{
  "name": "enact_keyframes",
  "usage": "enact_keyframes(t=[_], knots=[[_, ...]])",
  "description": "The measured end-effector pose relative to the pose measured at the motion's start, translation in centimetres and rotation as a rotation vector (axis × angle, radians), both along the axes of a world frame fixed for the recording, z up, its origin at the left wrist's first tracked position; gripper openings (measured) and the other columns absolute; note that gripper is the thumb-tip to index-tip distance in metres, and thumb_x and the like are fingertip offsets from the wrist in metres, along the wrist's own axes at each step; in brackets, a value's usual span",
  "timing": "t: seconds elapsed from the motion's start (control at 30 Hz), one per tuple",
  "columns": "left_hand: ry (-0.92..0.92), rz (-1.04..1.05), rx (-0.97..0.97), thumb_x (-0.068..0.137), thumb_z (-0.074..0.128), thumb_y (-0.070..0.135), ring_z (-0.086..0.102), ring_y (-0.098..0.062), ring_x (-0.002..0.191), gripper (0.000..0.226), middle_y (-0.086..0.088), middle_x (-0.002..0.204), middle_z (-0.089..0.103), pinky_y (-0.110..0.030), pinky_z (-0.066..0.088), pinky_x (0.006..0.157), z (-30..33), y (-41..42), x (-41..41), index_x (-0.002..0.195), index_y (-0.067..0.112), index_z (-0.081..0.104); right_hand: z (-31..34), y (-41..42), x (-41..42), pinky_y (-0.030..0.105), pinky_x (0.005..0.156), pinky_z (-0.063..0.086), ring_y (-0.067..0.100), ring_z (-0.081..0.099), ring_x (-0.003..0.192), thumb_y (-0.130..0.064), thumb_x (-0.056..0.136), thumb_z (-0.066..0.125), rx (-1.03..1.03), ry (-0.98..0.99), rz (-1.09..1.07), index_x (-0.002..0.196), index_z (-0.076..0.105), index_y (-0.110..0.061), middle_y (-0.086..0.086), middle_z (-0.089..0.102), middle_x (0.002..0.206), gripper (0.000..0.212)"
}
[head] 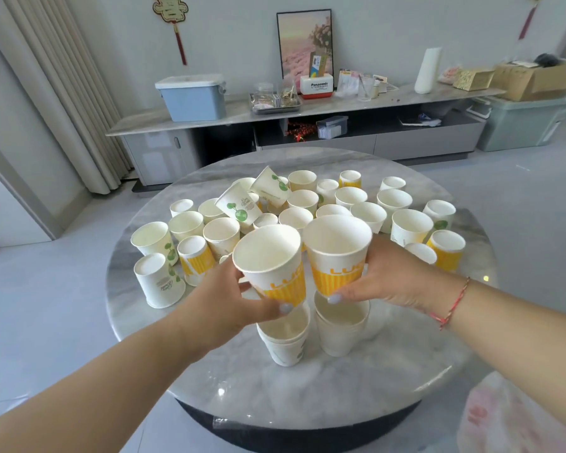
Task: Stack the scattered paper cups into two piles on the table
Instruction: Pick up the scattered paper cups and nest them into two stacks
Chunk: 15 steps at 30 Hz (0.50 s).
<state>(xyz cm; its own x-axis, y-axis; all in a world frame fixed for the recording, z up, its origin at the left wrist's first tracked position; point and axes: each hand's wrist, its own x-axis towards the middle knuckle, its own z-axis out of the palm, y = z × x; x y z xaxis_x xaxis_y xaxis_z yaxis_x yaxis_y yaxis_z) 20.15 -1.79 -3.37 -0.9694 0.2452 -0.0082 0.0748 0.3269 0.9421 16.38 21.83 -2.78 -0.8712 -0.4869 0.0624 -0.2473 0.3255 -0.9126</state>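
My left hand [223,299] grips a yellow-banded paper cup [272,266], held upright just above the left pile [286,341] of nested white cups. My right hand [389,279] grips a second yellow-banded cup [337,253] above the right pile [340,328]. Both piles stand near the front of the round marble table [307,397]. Several loose paper cups [409,223], white with green prints or yellow bands, crowd the far half of the table. Two of them [239,204] lie tilted on top of others.
A low marble-topped cabinet [209,116] runs along the far wall, carrying a blue box [192,96], a tray, a framed picture and cardboard boxes. Curtains hang at the left. Grey floor surrounds the table.
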Motion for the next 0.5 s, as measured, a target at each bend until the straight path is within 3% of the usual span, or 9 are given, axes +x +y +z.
enact_keyframes(t=[0.13, 0.23, 0.3, 0.4, 0.5], knots=[[-0.040, 0.005, -0.094, 0.042, 0.090, 0.039, 0.053, -0.005, 0.121, 0.090, 0.016, 0.122, 0.063, -0.042, 0.037, 0.109, -2.6, -0.4, -0.2, 0.123, 0.040, 0.050, -2.3, 1.3, 0.5, 0.001, 0.089, 0.038, -0.019, 0.045, 0.112, -0.024, 0.051, 0.090, 0.140, 0.014, -0.044, 0.128, 0.038, -0.033, -0.021, 0.052, 0.124, 0.093], [-0.048, -0.018, -0.224, 0.036, 0.087, 0.051, 0.043, 0.006, 0.122, 0.094, 0.025, 0.125, 0.053, -0.034, 0.035, 0.109, -3.5, -0.8, -0.4, 0.118, 0.052, 0.041, -3.0, 2.1, 0.7, 0.003, 0.097, 0.032, -0.016, 0.040, 0.120, -0.056, 0.041, 0.083, 0.190, -0.036, -0.012, 0.135, 0.024, -0.042, -0.020, 0.047, 0.131, 0.111], [-0.076, -0.071, -0.248, 0.032, 0.085, 0.061, 0.038, 0.009, 0.125, 0.104, 0.028, 0.130, 0.047, -0.029, 0.034, 0.107, -3.3, -1.4, -0.4, 0.123, 0.052, 0.036, -2.9, 2.6, 0.5, 0.011, 0.102, 0.029, -0.013, 0.038, 0.124, -0.076, 0.041, 0.070, 0.172, -0.038, -0.008, 0.137, 0.024, -0.041, -0.019, 0.047, 0.131, 0.112], [-0.105, -0.033, -0.232, 0.038, 0.079, 0.070, 0.041, 0.006, 0.124, 0.109, 0.024, 0.131, 0.048, -0.026, 0.035, 0.103, -2.4, -1.9, -0.5, 0.134, 0.037, 0.038, -2.7, 3.0, -0.4, 0.025, 0.106, 0.032, -0.006, 0.042, 0.123, -0.079, 0.061, 0.054, 0.139, -0.023, -0.080, 0.133, 0.037, -0.035, -0.015, 0.051, 0.129, 0.087], [-0.103, 0.297, -0.226, 0.064, 0.080, 0.047, 0.056, -0.007, 0.103, 0.062, 0.011, 0.111, 0.061, -0.025, 0.043, 0.086, -2.4, -2.4, -2.4, 0.117, 0.025, 0.056, -2.6, 3.0, -2.8, 0.032, 0.103, 0.039, 0.007, 0.051, 0.115, -0.049, 0.084, 0.054, 0.141, 0.050, -0.237, 0.127, 0.048, -0.022, -0.005, 0.056, 0.125, 0.052]])
